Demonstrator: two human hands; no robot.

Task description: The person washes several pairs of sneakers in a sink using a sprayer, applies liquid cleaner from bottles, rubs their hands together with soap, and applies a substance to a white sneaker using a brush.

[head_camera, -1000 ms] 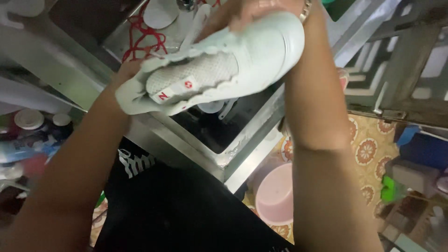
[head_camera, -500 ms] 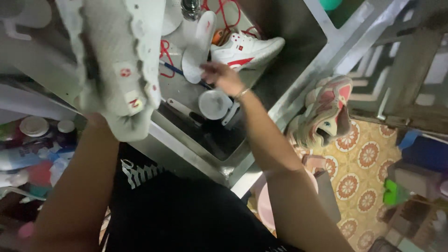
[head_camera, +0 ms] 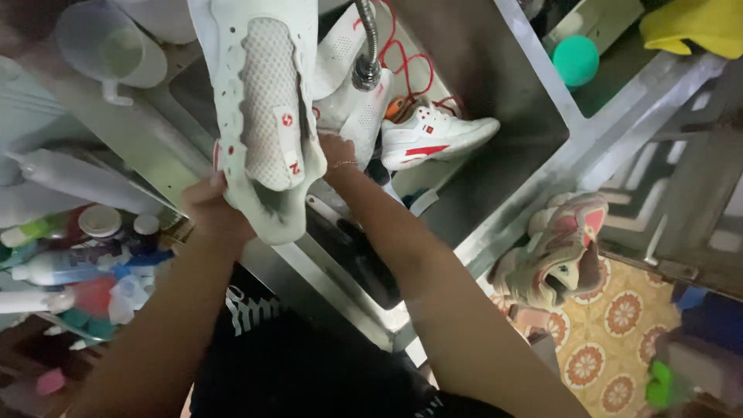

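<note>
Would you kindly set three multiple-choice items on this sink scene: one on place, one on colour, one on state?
1. Where does the white and red sneaker lie?
A. in the sink basin
B. on the patterned floor
C. on a shelf

2. What colour is the ball at the top right?
A. red
B. green
C. black

3. How is the pale mesh shoe?
A. lying in the water
B. hanging on a hook
C. held up by the left hand

Answers: 1 A, it rests inside the metal walls; 2 B, it shows teal green; 3 C, the fingers grip its lower end.
</note>
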